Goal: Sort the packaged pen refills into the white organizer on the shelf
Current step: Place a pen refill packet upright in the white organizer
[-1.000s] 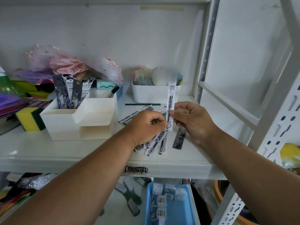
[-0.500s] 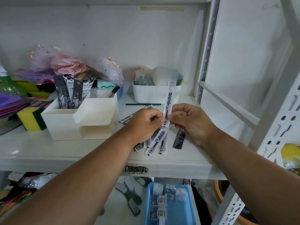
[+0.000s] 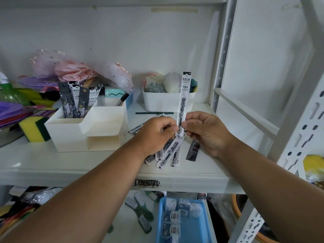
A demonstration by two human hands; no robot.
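Note:
A white packaged pen refill (image 3: pixel 184 99) stands upright above the shelf. My left hand (image 3: pixel 157 134) and my right hand (image 3: pixel 205 132) both pinch its lower end. Under my hands several more packaged refills (image 3: pixel 168 153) lie fanned on the shelf, and a dark one (image 3: pixel 192 149) lies apart to the right. The white organizer (image 3: pixel 98 134) stands to the left. Its tall back compartment holds several refill packs (image 3: pixel 78 100) standing upright.
A white bin (image 3: pixel 164 102) with soft items stands behind my hands, a dark thin stick (image 3: pixel 154 112) lying before it. A yellow-green sponge (image 3: pixel 35 127) and coloured clutter sit at left. A metal upright (image 3: pixel 226 50) bounds the shelf on the right. A blue tray (image 3: pixel 182 220) is below.
The held refill tilted to the left half a second ago and now stands upright again. Both hands stay together at its lower end.

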